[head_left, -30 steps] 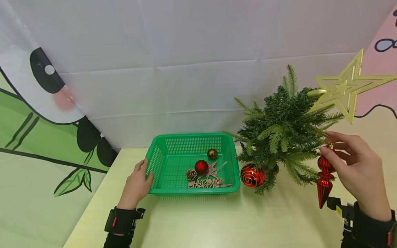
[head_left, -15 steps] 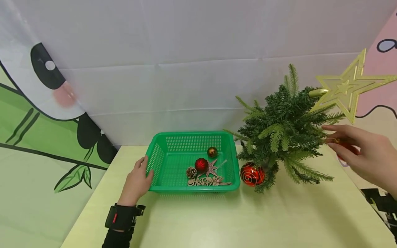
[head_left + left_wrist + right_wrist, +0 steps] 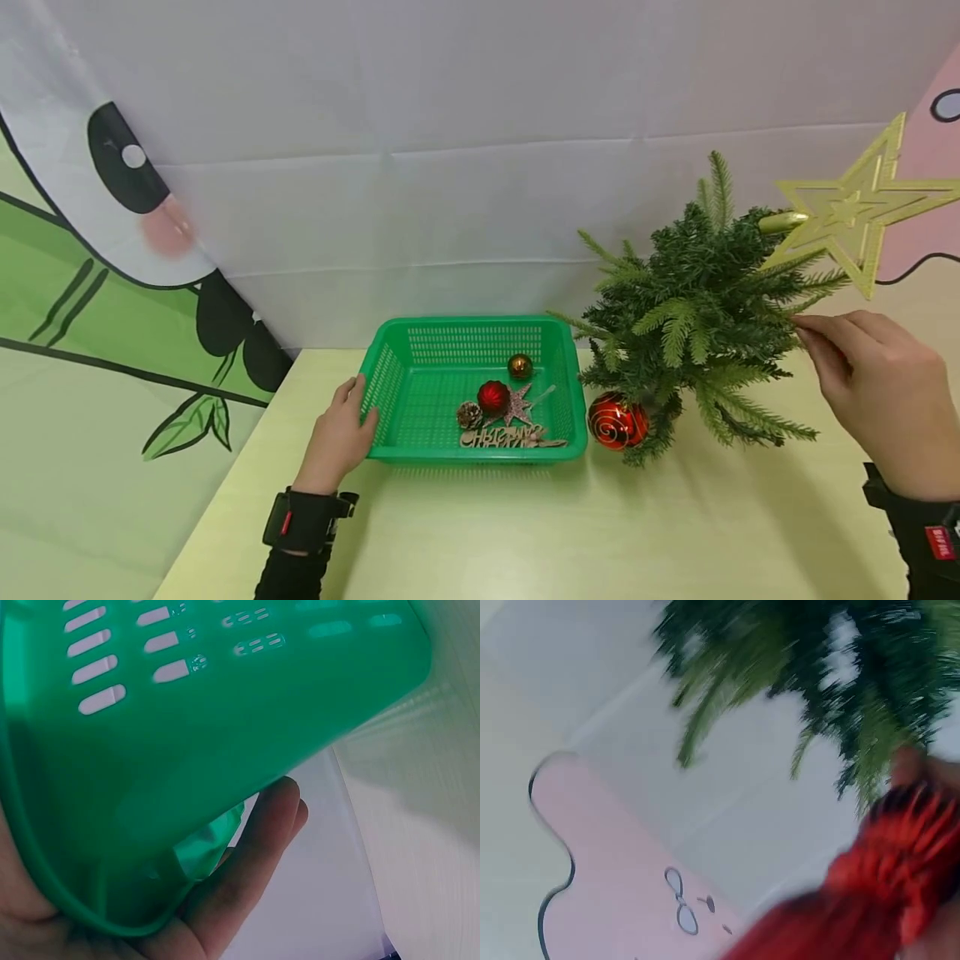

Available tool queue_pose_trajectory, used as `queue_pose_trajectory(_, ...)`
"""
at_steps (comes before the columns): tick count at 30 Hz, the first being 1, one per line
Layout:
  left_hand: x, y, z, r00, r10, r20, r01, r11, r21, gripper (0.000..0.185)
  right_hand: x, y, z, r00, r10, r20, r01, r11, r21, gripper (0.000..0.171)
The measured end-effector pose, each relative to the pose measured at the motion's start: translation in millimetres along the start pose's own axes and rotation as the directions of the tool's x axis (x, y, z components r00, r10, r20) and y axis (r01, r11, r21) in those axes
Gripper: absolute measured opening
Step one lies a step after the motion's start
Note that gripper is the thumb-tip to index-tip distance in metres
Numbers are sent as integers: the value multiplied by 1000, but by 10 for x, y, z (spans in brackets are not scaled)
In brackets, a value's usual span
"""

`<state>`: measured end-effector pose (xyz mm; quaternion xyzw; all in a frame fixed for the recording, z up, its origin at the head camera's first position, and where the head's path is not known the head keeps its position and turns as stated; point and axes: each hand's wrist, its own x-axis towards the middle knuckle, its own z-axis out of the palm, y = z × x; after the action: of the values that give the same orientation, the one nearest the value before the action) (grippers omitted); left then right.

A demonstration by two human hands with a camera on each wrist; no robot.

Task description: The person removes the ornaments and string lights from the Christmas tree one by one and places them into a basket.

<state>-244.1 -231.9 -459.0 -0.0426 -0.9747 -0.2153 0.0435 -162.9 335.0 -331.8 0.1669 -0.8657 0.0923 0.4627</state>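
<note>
My right hand (image 3: 888, 396) is at the right side of a small Christmas tree (image 3: 690, 308), fingertips pinched at a branch. In the right wrist view it holds a long red ridged Christmas ornament (image 3: 889, 877), blurred and close below the green needles; the hand mostly hides this ornament in the head view. My left hand (image 3: 337, 437) grips the left rim of a green plastic basket (image 3: 480, 456), thumb on one side and fingers on the other. A red bauble with gold swirls (image 3: 617, 421) hangs low on the tree's left.
Inside the basket lie a red ball (image 3: 493, 399), a gold ball (image 3: 520, 366), a pinecone (image 3: 469, 415), a glittery star (image 3: 519, 405) and wooden Christmas lettering (image 3: 502, 437). A large gold star (image 3: 847, 210) juts rightward from the treetop. A printed cloth backdrop (image 3: 480, 208) stands behind.
My right hand has brought the red ornament up and turned so its back faces the head camera, fingertips now at the right branches. The left hand stays on the basket.
</note>
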Motion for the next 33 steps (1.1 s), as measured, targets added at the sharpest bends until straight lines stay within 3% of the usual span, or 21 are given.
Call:
queue_pose_trajectory(3, -2, 3, 4, 1000, -3, -3, 3, 1000, 3, 65, -23, 6, -21, 998, -63, 0, 63, 998, -9, 63)
queue_pose_trajectory(5, 4, 2, 1, 1000, -8, -1, 8, 1000, 2, 65, -33, 9, -21, 998, -68, -11, 68, 998, 2, 66)
queue_pose_trajectory(12, -3, 4, 1, 1000, -22, 9, 22, 1000, -2, 65, -53, -8, 20, 999, 27, -24, -28, 1000, -10, 19)
queue_pose_trajectory(24, 11, 7, 2, 1000, -18, 2, 18, 1000, -8, 66, -100, -67, 66, 983, 183, -22, -184, 981, -59, 16)
queue_pose_trajectory(33, 0, 19, -3, 1000, -23, 3, 23, 1000, -7, 66, -207, -62, 99, 973, 214, -91, -209, 976, 59, 13)
